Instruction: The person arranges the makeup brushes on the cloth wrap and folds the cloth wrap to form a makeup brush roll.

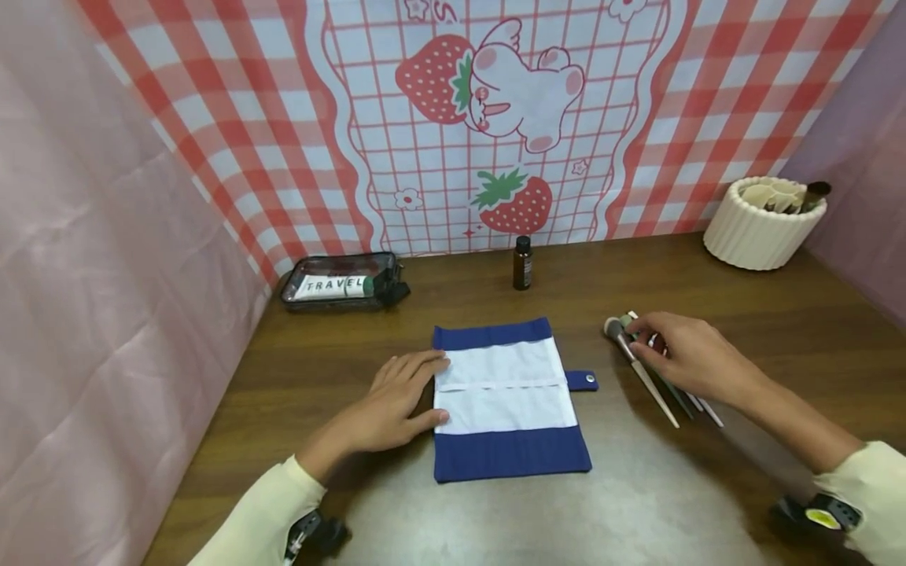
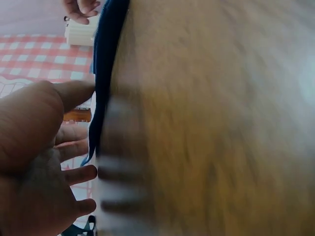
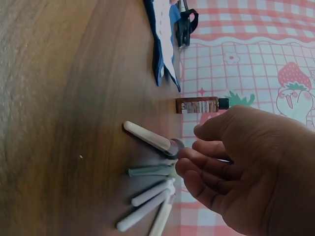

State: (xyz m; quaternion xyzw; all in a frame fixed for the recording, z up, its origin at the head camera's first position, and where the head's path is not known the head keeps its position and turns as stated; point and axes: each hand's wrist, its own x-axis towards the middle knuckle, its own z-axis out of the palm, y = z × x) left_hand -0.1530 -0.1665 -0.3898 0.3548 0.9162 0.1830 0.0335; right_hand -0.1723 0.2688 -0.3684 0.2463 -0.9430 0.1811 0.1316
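Observation:
A blue and white fabric roll point(image 1: 513, 454) lies unfolded on the table, its snap tab point(image 1: 583, 381) pointing right. My left hand point(image 1: 396, 405) rests at the roll's left edge, fingertips and thumb on the white part. Right of the tab lies a loose fan of several makeup brushes. One has a pale handle point(image 3: 146, 135) and a grey head; another has a green handle point(image 3: 149, 170). Over the brush heads is my right hand point(image 1: 690, 358), fingers loosely bent and nothing seen between them. It covers part of the brushes in the head view.
A small brown bottle point(image 1: 522, 266) stands behind the roll. At the back left lies a clear black-edged pouch point(image 1: 289, 292) with a tube marked TRAVEL. A ribbed cream holder point(image 1: 753, 236) containing brushes stands at the back right. A checked cloth point(image 1: 283, 102) hangs behind the table.

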